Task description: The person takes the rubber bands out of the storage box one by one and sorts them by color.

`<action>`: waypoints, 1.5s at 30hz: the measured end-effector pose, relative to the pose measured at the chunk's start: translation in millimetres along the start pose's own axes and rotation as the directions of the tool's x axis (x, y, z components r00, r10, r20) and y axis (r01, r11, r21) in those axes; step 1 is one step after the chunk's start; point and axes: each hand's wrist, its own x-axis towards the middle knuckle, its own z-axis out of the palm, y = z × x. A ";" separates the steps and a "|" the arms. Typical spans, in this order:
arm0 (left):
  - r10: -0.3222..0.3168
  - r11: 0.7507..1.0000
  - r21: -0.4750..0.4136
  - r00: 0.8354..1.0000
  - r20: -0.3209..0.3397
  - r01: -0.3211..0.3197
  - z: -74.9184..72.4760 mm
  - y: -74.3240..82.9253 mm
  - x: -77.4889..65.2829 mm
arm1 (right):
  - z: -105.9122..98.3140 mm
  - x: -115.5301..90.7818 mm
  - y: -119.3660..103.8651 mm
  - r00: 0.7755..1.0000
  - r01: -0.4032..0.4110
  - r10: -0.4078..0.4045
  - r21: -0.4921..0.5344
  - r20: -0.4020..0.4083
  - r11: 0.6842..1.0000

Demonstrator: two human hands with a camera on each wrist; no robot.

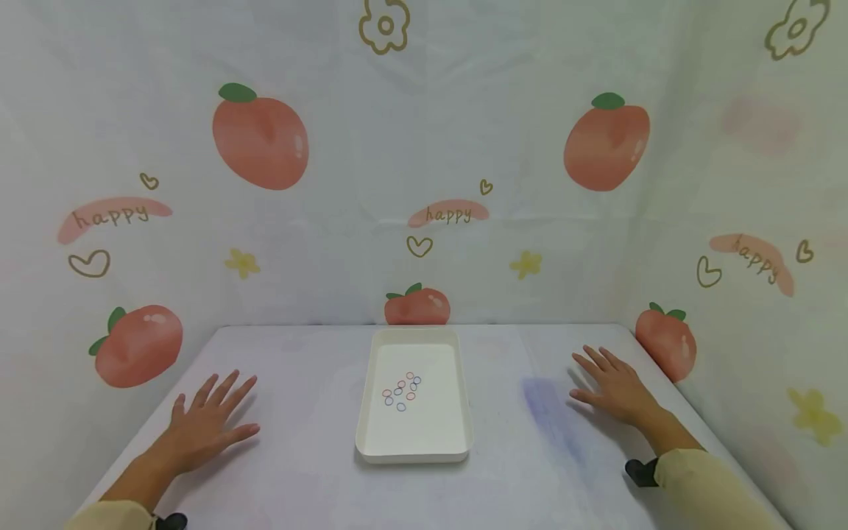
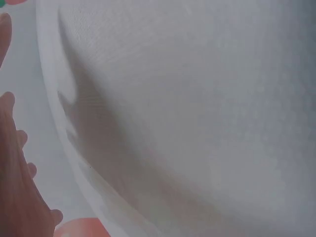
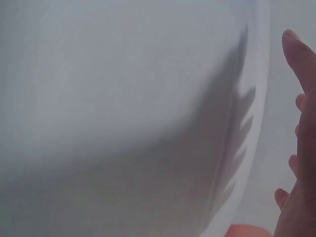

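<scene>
My left hand [image 1: 204, 430] is spread over the left side of the table, holding nothing. On the opposite side my right hand [image 1: 612, 386] is likewise spread, its fingers apart. Between them stands a white rectangular tray [image 1: 414, 447]. Several small thin rings [image 1: 400, 391], some red and some blue, lie loosely together on its floor. In the left wrist view the left hand [image 2: 19, 173] shows along the left edge, above its shadow on the cloth. The right wrist view has the right hand [image 3: 303, 148] at its right edge, over a similar shadow.
A white cloth covers the table [image 1: 291, 412], with a faint bluish patch [image 1: 551, 412] right of the tray. White curtains [image 1: 344, 147] printed with fruit, hearts and "happy" enclose the back and sides. Dark wrist cameras [image 1: 641, 472] sit by the pale yellow sleeves [image 1: 709, 486].
</scene>
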 end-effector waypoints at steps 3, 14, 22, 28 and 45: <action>0.003 0.999 -0.032 1.000 -0.012 -0.004 1.2 2.3 1.6 | 1.1 7.9 -7.1 1.000 0.011 -0.011 0.007 -0.017 1.000; 0.068 0.987 -0.142 0.993 -0.092 -0.080 1.0 24.2 9.4 | 9.9 39.4 -43.9 0.993 -0.045 0.077 0.323 -0.089 0.945; 0.068 0.961 -0.259 0.990 -0.127 -0.099 -0.3 44.6 15.3 | 13.9 55.1 -65.5 0.987 -0.041 0.109 0.476 -0.116 0.878; 0.048 0.918 -0.385 0.990 -0.129 -0.095 2.1 57.7 22.7 | 19.1 66.8 -80.6 0.976 -0.011 0.125 0.537 -0.176 0.844; -0.069 0.806 -0.587 0.974 -0.216 -0.074 12.4 101.6 34.2 | 25.1 88.4 -144.9 0.942 -0.083 0.299 0.752 -0.156 0.654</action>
